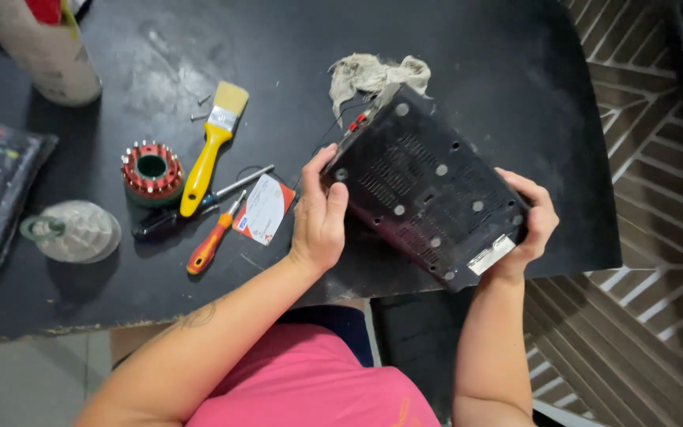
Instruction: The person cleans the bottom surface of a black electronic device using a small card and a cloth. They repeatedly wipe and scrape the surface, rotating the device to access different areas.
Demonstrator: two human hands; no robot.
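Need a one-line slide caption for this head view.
Left hand and right hand hold a black vented device case over a dark worktable, beside a yellow-handled brush.

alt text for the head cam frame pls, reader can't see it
Both hands, left hand and right hand, grip the ends of a black device box turned underside up over a dark table. To its left lie a yellow brush, two screwdrivers, a card and a red wound coil; a rag sits behind.
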